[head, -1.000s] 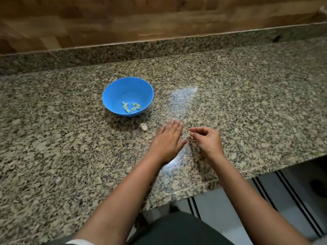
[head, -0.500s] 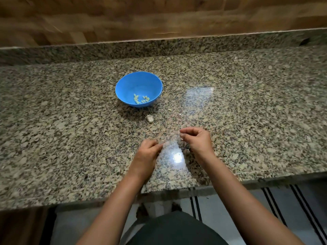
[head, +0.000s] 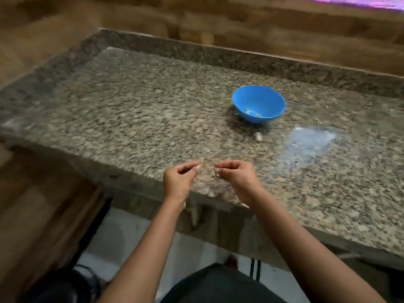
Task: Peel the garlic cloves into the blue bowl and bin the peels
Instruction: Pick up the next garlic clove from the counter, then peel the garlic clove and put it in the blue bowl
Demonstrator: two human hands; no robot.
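A speckled granite worktop (head: 153,110) stands against a wooden wall (head: 262,22); below lies a pale floor (head: 135,232) with dark stripes (head: 254,270).

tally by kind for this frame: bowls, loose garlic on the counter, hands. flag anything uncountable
Blue bowl: 1
Loose garlic piece on the counter: 1
Hands: 2, left hand and right hand, pinching pale peel bits, uncountable
Garlic in the bowl: too blurred to count
Total counted: 4

blue bowl (head: 271,106), speckled granite counter (head: 153,110)
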